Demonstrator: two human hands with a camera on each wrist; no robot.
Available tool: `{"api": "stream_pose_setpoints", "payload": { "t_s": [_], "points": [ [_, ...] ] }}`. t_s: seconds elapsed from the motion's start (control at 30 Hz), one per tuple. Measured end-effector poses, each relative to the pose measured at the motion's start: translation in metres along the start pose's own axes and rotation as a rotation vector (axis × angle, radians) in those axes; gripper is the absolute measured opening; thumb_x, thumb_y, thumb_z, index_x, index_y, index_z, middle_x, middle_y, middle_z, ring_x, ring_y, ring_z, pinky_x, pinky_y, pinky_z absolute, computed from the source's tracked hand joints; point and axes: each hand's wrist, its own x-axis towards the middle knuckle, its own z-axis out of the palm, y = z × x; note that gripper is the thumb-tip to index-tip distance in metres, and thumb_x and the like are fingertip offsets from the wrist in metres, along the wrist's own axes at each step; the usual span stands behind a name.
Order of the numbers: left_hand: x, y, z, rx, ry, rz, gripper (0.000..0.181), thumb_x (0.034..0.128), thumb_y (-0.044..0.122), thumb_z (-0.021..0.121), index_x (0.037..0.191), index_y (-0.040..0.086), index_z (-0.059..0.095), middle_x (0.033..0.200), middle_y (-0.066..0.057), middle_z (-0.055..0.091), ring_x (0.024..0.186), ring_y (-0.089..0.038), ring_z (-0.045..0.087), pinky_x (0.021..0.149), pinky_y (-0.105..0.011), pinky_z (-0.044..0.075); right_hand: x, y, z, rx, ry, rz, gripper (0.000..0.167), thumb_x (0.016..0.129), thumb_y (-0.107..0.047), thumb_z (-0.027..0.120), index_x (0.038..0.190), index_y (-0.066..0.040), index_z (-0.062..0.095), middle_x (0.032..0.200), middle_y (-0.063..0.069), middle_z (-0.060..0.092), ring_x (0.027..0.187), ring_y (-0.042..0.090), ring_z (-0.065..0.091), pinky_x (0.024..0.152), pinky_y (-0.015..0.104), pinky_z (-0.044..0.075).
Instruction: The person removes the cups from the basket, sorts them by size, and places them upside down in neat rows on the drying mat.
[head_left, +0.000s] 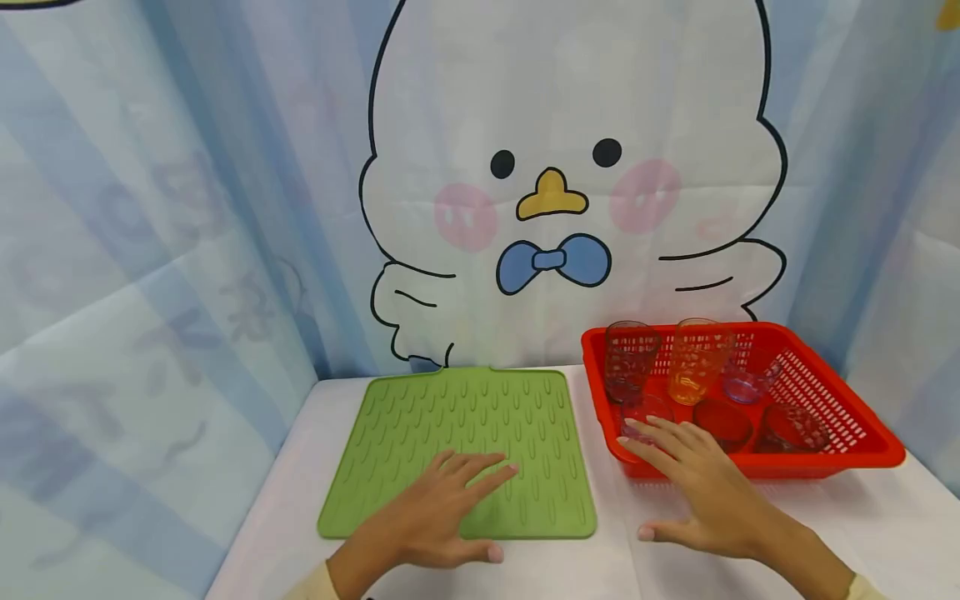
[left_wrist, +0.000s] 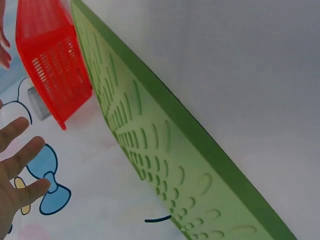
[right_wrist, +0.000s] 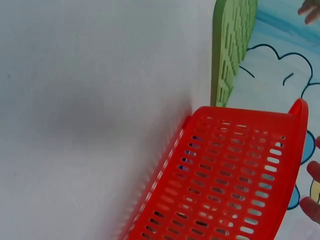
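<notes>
In the head view my left hand (head_left: 442,512), fingers spread and holding nothing, hovers over the lower part of a green ridged mat (head_left: 480,450). My right hand (head_left: 708,492), also empty with fingers spread, is over the front left edge of a red basket (head_left: 847,462). Inside the basket are a tall dark glass (head_left: 630,362), a tall orange glass (head_left: 692,358), a purple glass cup (head_left: 744,385), a dark red glass (head_left: 722,423) and another dark glass (head_left: 795,429). A pinkish glass (head_left: 647,410) is partly hidden by my right fingertips.
Mat and basket stand side by side on a white-covered table (head_left: 285,508), the basket to the right. Behind them hangs a curtain (head_left: 555,317) with a large cartoon bird; more curtain hangs at both sides.
</notes>
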Motion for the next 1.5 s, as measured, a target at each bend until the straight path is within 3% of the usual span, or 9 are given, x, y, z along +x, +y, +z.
{"api": "stream_pose_setpoints", "payload": {
  "t_s": [0.17, 0.33, 0.53, 0.73, 0.97, 1.07, 1.2, 1.33, 1.5],
  "points": [
    [0.004, 0.001, 0.002, -0.024, 0.046, 0.006, 0.08, 0.0936, 0.071, 0.048, 0.159, 0.032, 0.024, 0.154, 0.005, 0.043, 0.132, -0.017, 0.049, 0.108, -0.056, 0.04, -0.002, 0.004, -0.006, 0.054, 0.002, 0.074, 0.087, 0.07, -0.06, 0.083, 0.145, -0.026, 0.052, 0.149, -0.001, 0.05, 0.134, 0.024, 0.044, 0.106, 0.057, 0.037],
    [0.011, 0.002, 0.003, -0.049, 0.07, -0.008, 0.074, 0.094, 0.063, 0.057, 0.154, 0.026, 0.036, 0.148, 0.005, 0.051, 0.129, -0.016, 0.053, 0.105, -0.051, 0.044, -0.004, 0.011, -0.016, 0.112, 0.01, 0.155, 0.08, 0.073, -0.051, 0.085, 0.142, -0.026, 0.056, 0.14, -0.001, 0.06, 0.123, 0.021, 0.052, 0.092, 0.065, 0.047],
    [0.02, 0.003, 0.003, -0.094, 0.081, -0.084, 0.061, 0.0953, 0.058, 0.059, 0.144, 0.021, 0.052, 0.136, 0.004, 0.06, 0.126, -0.016, 0.057, 0.102, -0.048, 0.047, -0.007, 0.026, -0.026, 0.141, 0.01, 0.238, 0.071, 0.074, -0.045, 0.087, 0.137, -0.025, 0.059, 0.131, 0.001, 0.065, 0.116, 0.024, 0.056, 0.088, 0.063, 0.052],
    [0.026, 0.001, 0.003, -0.174, 0.129, -0.087, 0.054, 0.0968, 0.055, 0.059, 0.135, 0.018, 0.059, 0.121, 0.004, 0.067, 0.102, -0.009, 0.066, 0.086, -0.031, 0.054, -0.012, 0.046, -0.04, 0.171, -0.012, 0.344, 0.056, 0.081, -0.038, 0.084, 0.13, -0.019, 0.063, 0.126, 0.008, 0.066, 0.115, 0.034, 0.059, 0.085, 0.064, 0.053],
    [0.03, 0.0, -0.001, -0.25, 0.093, -0.14, 0.051, 0.0966, 0.055, 0.06, 0.133, 0.019, 0.06, 0.116, 0.005, 0.067, 0.094, -0.006, 0.066, 0.079, -0.023, 0.054, -0.024, 0.087, -0.052, 0.16, 0.031, 0.428, 0.05, 0.081, -0.029, 0.084, 0.125, -0.014, 0.067, 0.115, 0.013, 0.072, 0.093, 0.013, 0.062, 0.067, 0.03, 0.058],
    [0.033, -0.001, -0.001, -0.265, 0.084, -0.152, 0.051, 0.0965, 0.055, 0.06, 0.133, 0.019, 0.06, 0.116, 0.005, 0.067, 0.094, -0.009, 0.067, 0.077, -0.023, 0.054, -0.03, 0.104, -0.058, 0.16, 0.0, 0.513, 0.054, 0.085, -0.033, 0.081, 0.13, -0.009, 0.062, 0.121, 0.025, 0.066, 0.1, 0.031, 0.061, 0.072, 0.05, 0.059],
    [0.035, -0.001, -0.001, -0.286, 0.068, -0.168, 0.051, 0.0963, 0.056, 0.06, 0.133, 0.02, 0.059, 0.116, 0.006, 0.067, 0.094, -0.009, 0.067, 0.076, -0.022, 0.053, -0.035, 0.125, -0.064, 0.141, -0.088, 0.615, 0.068, 0.089, -0.044, 0.074, 0.139, -0.003, 0.052, 0.131, 0.037, 0.052, 0.11, 0.054, 0.049, 0.078, 0.076, 0.045],
    [0.037, -0.001, 0.0, -0.288, 0.074, -0.161, 0.05, 0.0962, 0.055, 0.06, 0.133, 0.021, 0.059, 0.115, 0.007, 0.067, 0.094, -0.008, 0.067, 0.076, -0.021, 0.053, -0.04, 0.141, -0.064, 0.141, -0.161, 0.647, 0.08, 0.089, -0.047, 0.072, 0.143, 0.003, 0.043, 0.135, 0.04, 0.045, 0.115, 0.059, 0.042, 0.084, 0.081, 0.038],
    [0.04, 0.0, 0.002, -0.301, 0.101, -0.153, 0.05, 0.0965, 0.054, 0.06, 0.133, 0.02, 0.06, 0.115, 0.007, 0.068, 0.093, -0.004, 0.066, 0.077, -0.021, 0.052, -0.046, 0.154, -0.064, 0.151, -0.242, 0.666, 0.092, 0.087, -0.049, 0.074, 0.146, 0.009, 0.035, 0.133, 0.043, 0.043, 0.112, 0.059, 0.045, 0.082, 0.078, 0.043]
  ]
}}
